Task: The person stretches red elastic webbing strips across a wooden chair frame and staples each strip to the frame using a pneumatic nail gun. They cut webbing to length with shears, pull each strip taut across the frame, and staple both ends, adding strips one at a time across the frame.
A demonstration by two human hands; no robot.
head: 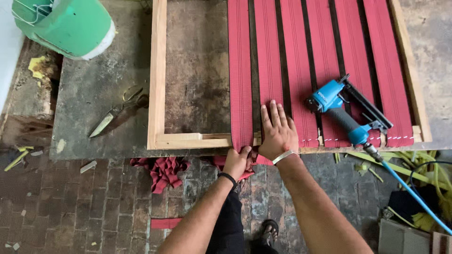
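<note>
view: head camera, looking down at a workbench edge
left hand (237, 163): clenched on the loose end of a red webbing strap (241, 75), gripping it at the near edge of the frame, below the rail
right hand (278, 131): flat, fingers spread, nothing grasped; palm pressing on the strap and the next strap beside it, at the near rail
strap location: leftmost of several red straps laid side by side across the wooden frame (157, 75); its end hangs over the near rail into the left hand
staple gun (346, 113): blue pneumatic, lying on the straps right of the right hand, not touched; blue air hose (414, 193) runs off to the lower right
shears (120, 113): on the bench left of the frame, well apart from the hands
green bucket (70, 23): top left corner, tipped, probably plastic
red webbing scraps (162, 171): on the brick floor under the bench edge
wrists: black band on left, white band on right
</note>
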